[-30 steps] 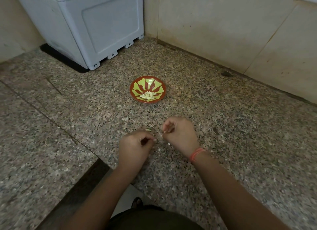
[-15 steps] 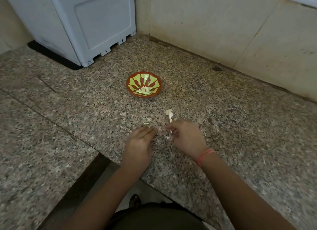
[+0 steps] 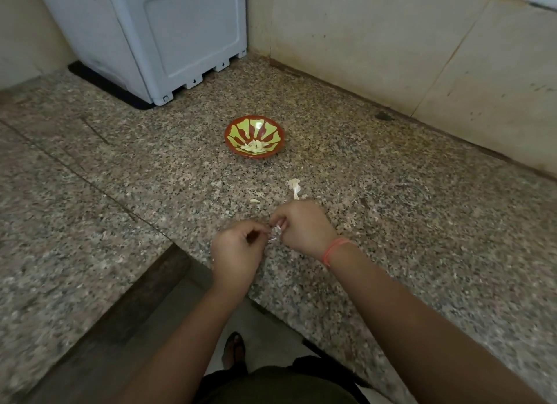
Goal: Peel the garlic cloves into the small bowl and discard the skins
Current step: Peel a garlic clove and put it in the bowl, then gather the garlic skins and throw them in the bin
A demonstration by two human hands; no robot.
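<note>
A small red bowl with green stripes (image 3: 235,132) stands on the speckled granite counter and holds several peeled garlic cloves (image 3: 254,146). Closer to me, my left hand (image 3: 238,253) and my right hand (image 3: 303,230) meet over the counter, fingers curled. Between their fingertips they pinch a small garlic clove with white skin (image 3: 275,233), mostly hidden by the fingers. A garlic stem with papery skin (image 3: 294,187) lies on the counter just beyond my right hand. A loose bit of garlic (image 3: 255,201) lies to the left of the stem.
A grey-white plastic appliance (image 3: 168,32) stands at the back left on a dark mat. A beige tiled wall (image 3: 391,41) closes the back and right. The counter's front edge (image 3: 229,278) runs under my wrists, with the floor and my foot below.
My hands have drawn back toward me and lifted slightly together, still working the clove. The garlic stem, hidden a second ago, now lies uncovered beyond my right hand.
</note>
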